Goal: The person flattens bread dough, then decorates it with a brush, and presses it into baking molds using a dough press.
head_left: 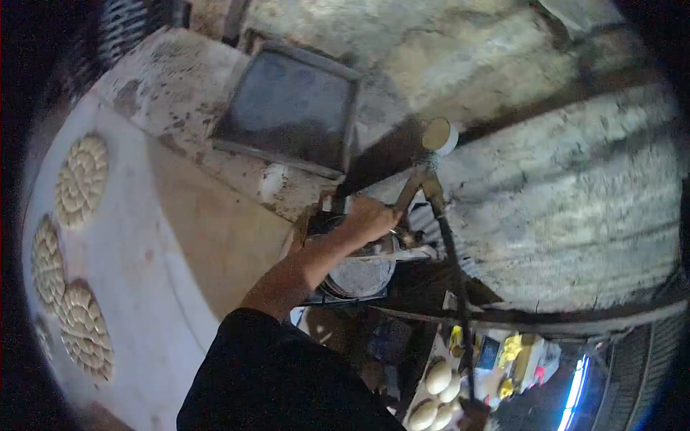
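Observation:
My left hand [370, 219], at the end of a bare forearm and black sleeve, reaches over a round, pale metal vessel [363, 276]. Its fingers curl closed, and what they hold is hidden. Just beyond the knuckles is a forked piece of wood [419, 188]. A dark, thin rod [454, 276] runs down from the fork. My right hand does not show clearly anywhere.
Several scored flat dough rounds [81, 181] lie on a pale cloth-like surface [154, 287]. A shallow square tray [291, 104] rests on a stained ledge [172, 79]. A white cup-like container [440, 136] is near the rough wall [560, 194]. Several dough balls [438, 377] sit below.

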`<state>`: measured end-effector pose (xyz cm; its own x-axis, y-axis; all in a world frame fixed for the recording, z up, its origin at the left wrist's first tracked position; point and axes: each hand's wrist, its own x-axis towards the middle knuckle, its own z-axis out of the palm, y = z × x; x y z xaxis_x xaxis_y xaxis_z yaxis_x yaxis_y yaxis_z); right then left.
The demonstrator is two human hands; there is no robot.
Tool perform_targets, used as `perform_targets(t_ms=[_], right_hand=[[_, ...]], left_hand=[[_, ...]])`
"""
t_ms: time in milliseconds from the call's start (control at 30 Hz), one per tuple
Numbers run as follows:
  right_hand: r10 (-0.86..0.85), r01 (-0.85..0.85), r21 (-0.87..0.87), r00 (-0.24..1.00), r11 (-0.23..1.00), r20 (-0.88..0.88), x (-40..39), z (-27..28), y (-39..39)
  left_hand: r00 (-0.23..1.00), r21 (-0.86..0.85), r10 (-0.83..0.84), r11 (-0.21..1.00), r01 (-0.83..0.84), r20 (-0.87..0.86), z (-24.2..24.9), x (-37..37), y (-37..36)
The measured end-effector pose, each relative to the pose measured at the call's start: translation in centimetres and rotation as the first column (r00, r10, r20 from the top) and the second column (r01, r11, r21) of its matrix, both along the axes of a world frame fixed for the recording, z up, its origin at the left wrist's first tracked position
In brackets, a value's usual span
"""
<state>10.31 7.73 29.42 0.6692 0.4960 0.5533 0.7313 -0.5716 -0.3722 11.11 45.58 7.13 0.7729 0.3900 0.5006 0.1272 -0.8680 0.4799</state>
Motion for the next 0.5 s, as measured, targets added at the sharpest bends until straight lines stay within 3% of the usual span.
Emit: perform_targets(t_ms=[33,133,200,267,367,400,433,467,500], right_hand=[[-0.028,0.019,0.072,0.992,0.997,0.124,1.7,2.2,0.8],[-0.134,0.024,0.239,0.880,0.971,0.455,7.4,8.1,3.2],[-0.210,0.010,0.320,0.774,0.947,0.598,11.6,11.9,5.8],[-0.290,0.020,0.375,0.672,0.927,0.681,16.6,15.8,9.7],[-0.417,0.178,0.384,0.530,0.906,0.739,24.8,20.3,16.8],[-0.420,0.137,0.423,0.570,0.896,0.706,24.6,20.5,19.1],[-0.367,-0.041,0.566,0.721,0.824,0.587,19.6,19.9,21.8],[-0.331,-0.098,0.580,0.740,0.809,0.586,20.4,19.4,21.3],[-0.163,-0.215,0.498,0.776,0.840,0.610,21.6,18.4,19.8]], left_hand=[[0.997,0.022,0.035,0.999,-0.036,0.067,0.1,-0.1,0.0],[0.982,-0.095,-0.004,0.995,-0.014,-0.188,3.2,-0.9,0.1],[0.993,-0.108,0.082,0.990,-0.091,-0.083,3.2,-0.8,-0.6],[0.999,-0.094,0.015,0.995,-0.019,-0.049,2.3,-0.3,-0.1],[0.932,-0.179,-0.024,0.983,-0.044,-0.362,6.1,-2.2,-1.4],[0.954,-0.090,-0.009,0.996,-0.019,-0.300,5.2,-2.4,-2.6],[0.969,0.004,0.032,0.999,-0.032,-0.246,4.7,-2.9,-3.5],[0.981,0.099,0.072,0.994,-0.054,-0.183,4.4,-3.5,-4.1],[0.963,-0.011,0.006,1.000,-0.009,-0.268,5.3,-4.4,-4.3]])
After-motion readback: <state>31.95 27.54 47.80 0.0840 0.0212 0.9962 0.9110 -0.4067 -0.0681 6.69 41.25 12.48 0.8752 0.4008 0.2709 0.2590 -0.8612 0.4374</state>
